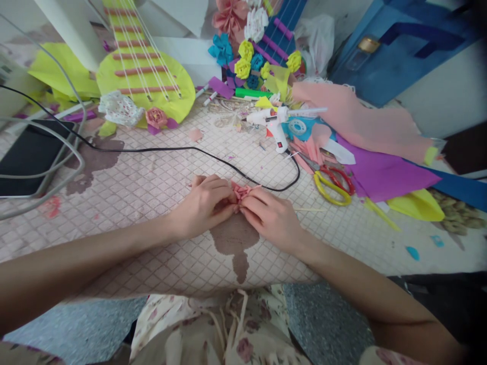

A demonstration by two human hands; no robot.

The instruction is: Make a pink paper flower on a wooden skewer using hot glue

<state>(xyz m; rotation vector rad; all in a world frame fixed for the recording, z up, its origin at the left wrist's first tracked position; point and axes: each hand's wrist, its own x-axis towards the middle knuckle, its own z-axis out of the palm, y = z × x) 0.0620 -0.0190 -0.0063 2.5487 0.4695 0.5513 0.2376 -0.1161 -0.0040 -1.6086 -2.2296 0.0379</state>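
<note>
A small crumpled pink piece [242,190] sits between the 2 hands, low over the middle of the tabletop [167,172], just above a dark stain [234,235] on the diamond-patterned cover. The left hand [212,202] has a pinching grip on its left side, fingers bent; the right hand [271,217] pinches its right side, so the fingertips of the 2 hands nearly meet around it. The fingers hide part of the piece.

Just beyond the hands, a black cord [167,149] runs across the cover and loops right to a white glue gun [280,136]. Near the gun, to the right of the hands, lie scissors with yellow and red handles [331,188], next to a purple sheet [384,170] and a large pink sheet [361,111].

Farther back on the left, a yellow guitar shape [152,73] bears pink strips and white strings; a white crumpled flower [120,108] and a pink flower [156,118] lie at its lower edge. A dark-screened device [32,149] rests at the far left under a grey cable [80,157].
</note>
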